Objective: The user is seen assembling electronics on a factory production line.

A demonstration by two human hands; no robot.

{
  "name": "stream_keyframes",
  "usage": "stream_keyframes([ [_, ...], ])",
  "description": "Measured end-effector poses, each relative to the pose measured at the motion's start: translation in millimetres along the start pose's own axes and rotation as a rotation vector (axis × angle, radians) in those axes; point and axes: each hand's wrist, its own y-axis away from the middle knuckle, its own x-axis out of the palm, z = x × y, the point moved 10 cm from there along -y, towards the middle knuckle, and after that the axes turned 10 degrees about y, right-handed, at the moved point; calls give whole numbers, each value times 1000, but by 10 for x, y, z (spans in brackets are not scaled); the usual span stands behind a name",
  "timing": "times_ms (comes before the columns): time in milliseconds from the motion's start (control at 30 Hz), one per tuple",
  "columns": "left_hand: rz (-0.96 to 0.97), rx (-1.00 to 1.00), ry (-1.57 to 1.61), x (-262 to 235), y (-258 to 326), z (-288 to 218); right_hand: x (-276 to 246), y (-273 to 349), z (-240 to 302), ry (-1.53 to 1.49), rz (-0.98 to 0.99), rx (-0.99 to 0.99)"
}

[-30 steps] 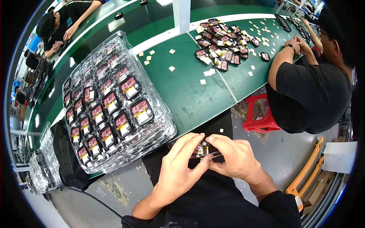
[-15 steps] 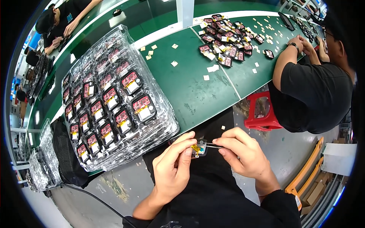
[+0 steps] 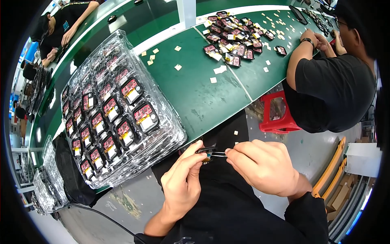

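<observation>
Between thumb and fingers, my left hand (image 3: 183,175) grips a small black device housing (image 3: 206,150), now tilted nearly edge-on, so most of its inside is hidden. A bit of yellow and blue shows beneath its edge. My right hand (image 3: 264,166) is closed around metal tweezers (image 3: 219,154), whose two prongs point left and reach the housing. Whether the tips pinch a part inside, I cannot make out. Left of my hands, a stack of clear plastic trays (image 3: 164,140) holds many black housings with red circuit boards, white blocks and yellow strips.
On the green table (image 3: 195,99) lies a pile of similar housings (image 3: 231,38), with small pale squares (image 3: 178,67) scattered about. A co-worker (image 3: 329,87) sits at the right by a red stool (image 3: 278,116). Another person (image 3: 67,26) works at far left. An orange frame (image 3: 330,168) stands lower right.
My left hand has tipped the housing from face-up to nearly edge-on. My right hand has turned over, its back now more in view, with the tweezers still at the housing. The view has shifted slightly.
</observation>
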Motion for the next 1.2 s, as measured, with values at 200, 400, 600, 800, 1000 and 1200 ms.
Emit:
stream_keyframes([
  [200,-31,-60,62,-45,32,94,221,-36,-166,-332,81,-7],
  [400,-36,-40,32,-35,-4,24,-18,-9,-13,-28,-43,3],
  [600,-51,-36,9,-39,15,32,2,-41,-5,23,-40,2],
  [800,-65,-72,48,-53,33,85,100,-23,-106,-107,-30,17],
  [1000,-75,-95,107,-56,40,99,128,-6,-103,-195,4,18],
  [1200,-60,-47,53,-42,43,70,19,-11,-48,-14,-63,10],
])
